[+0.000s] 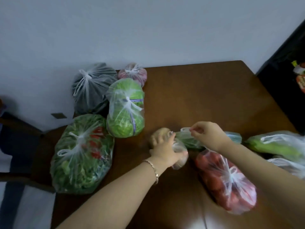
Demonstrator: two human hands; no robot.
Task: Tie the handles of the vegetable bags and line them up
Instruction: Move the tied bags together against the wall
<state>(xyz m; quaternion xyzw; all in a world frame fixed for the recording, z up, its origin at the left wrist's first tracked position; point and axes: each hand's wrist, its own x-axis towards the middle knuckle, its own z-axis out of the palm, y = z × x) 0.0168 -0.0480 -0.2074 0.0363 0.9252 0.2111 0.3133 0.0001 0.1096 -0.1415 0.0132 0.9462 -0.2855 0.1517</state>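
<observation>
At the table's middle lies a clear bag of potatoes (158, 135). My left hand (165, 150) presses down on it and grips its plastic. My right hand (209, 136) pinches a white bag handle (185, 129) just above a small bag of green vegetables (188, 141). To the left stand knotted bags: leafy greens with red chillies (82, 154), a cabbage (126, 109), a dark bag (92, 86) and a reddish bag (133, 74). A knotted tomato bag (226, 182) lies under my right forearm.
The brown wooden table (198, 90) stands against a pale wall. More bags with loose handles lie at the right edge, one with long green vegetables (277, 146). A dark cabinet (283, 63) is at the far right, a chair (14, 128) at the left.
</observation>
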